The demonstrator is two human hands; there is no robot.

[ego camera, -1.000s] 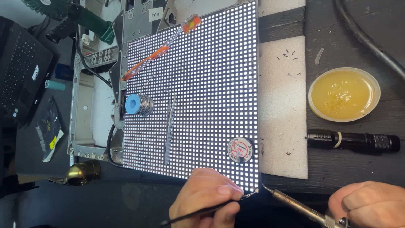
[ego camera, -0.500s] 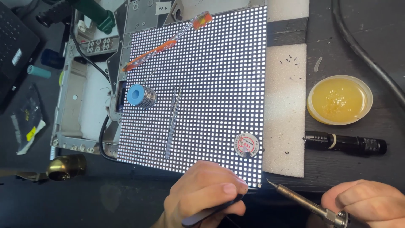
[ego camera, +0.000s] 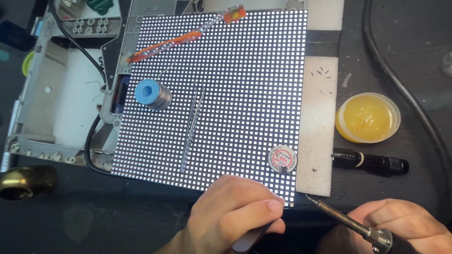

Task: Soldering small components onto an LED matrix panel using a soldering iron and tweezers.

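Dark workbench (ego camera: 405,51) with lit LED panel (ego camera: 235,84), foam pad (ego camera: 316,122), flux tub (ego camera: 367,117), black torch (ego camera: 372,163).

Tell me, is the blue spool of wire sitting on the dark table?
No, the blue spool of wire rests on the lit dotted panel, not on the dark table.

A dark, matte workbench (ego camera: 400,56) filled the view, its surface scuffed and dusty toward the right edge. A thick black cable (ego camera: 405,94) curved down that side. Even light fell from above. No wall, floor or window was visible.
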